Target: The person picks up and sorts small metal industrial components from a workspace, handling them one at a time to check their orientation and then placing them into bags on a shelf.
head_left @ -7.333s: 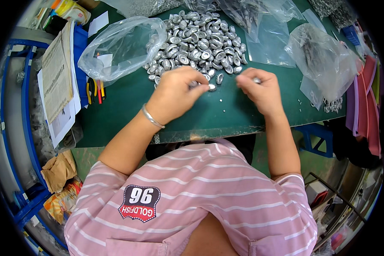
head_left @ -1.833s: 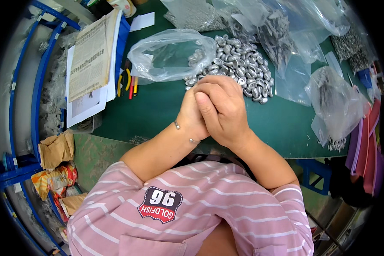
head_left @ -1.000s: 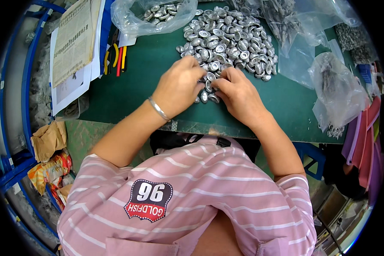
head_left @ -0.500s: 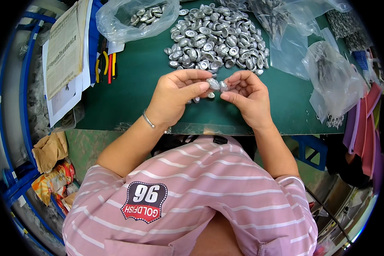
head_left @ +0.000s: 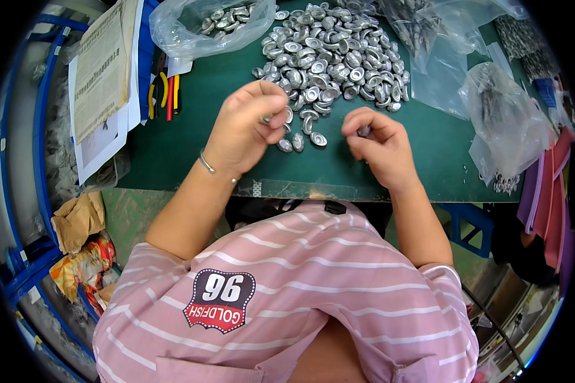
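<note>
Small silver boat-shaped metal pieces (head_left: 329, 60) lie heaped on the green tabletop, many with an oval hollow. My left hand (head_left: 246, 124) is over the near left side of the heap, its fingers curled in and closed; a glint of silver metal shows between them. To the right, my right hand (head_left: 383, 143) pinches a silver metal piece (head_left: 364, 131), mostly hidden by the fingers. A few loose pieces (head_left: 318, 139) rest on the table between my hands.
A clear plastic bag (head_left: 204, 41) with more silver pieces stands back left. Yellow-handled pliers (head_left: 164, 89) and a red pen (head_left: 170, 99) lie beside papers (head_left: 102, 83). Clear bags (head_left: 508, 115) lie on the right. The table's front edge (head_left: 313, 190) runs close to my body.
My hands were together, each holding a silver piece. They have since moved apart, the left one going left and up, the right one slightly right. More loose pieces show between them.
</note>
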Tool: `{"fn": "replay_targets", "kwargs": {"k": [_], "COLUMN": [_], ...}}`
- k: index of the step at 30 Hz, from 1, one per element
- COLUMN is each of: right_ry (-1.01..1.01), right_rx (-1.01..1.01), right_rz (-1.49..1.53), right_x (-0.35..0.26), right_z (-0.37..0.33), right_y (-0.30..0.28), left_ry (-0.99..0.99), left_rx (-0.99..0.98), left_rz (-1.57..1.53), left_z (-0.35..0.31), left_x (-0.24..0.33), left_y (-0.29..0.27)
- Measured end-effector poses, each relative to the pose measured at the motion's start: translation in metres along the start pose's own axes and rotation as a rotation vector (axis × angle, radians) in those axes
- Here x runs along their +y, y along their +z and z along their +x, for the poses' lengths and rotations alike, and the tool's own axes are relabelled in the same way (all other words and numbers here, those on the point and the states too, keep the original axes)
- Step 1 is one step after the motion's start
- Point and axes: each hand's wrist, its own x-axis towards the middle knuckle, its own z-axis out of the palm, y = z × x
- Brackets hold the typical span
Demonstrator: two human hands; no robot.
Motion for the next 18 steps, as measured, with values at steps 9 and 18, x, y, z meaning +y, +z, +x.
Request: {"fn": "replay_targets", "kwargs": {"k": [9,18], "right_ry": [-0.388,0.273], "right_rx": [0.101,0.03], "right_rz": [-0.964,0.228], "right_x": [0.03,0.01], "right_z": [0.005,-0.006], "right_y": [0.006,-0.011], "left_ry": [0.604,0.555], "left_rx": [-0.146,-0.122], "left_rz": [1.654,1.792], "left_z": [0.006,0.008], "left_x": [-0.031,-0.033], "left_y": [0.006,0.015]}}
